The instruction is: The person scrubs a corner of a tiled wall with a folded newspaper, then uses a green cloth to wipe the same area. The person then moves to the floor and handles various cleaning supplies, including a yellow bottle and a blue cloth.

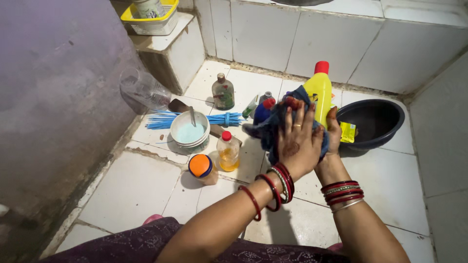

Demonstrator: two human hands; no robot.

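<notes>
Both my hands are pressed together around a crumpled dark blue cloth [269, 131] above the tiled floor. My left hand [298, 141], with a ring and red bangles at the wrist, lies over the front of the cloth with its back facing me. My right hand [334, 132] clasps the cloth from the far right side, mostly hidden behind the left. A yellow bottle with a red cap [319, 92] stands directly behind the hands. A dark round basin [375, 139] lies just to the right, with a small yellow packet [347, 132] at its rim.
Left of the hands on the white floor tiles are a blue bottle with a red cap [263, 110], a small bottle of yellow liquid [228, 152], an orange-lidded jar [202, 168], a white bowl of blue powder [189, 131], a blue broom [161, 120] and a glass bottle [223, 92]. A yellow basket [161, 22] rests on a ledge.
</notes>
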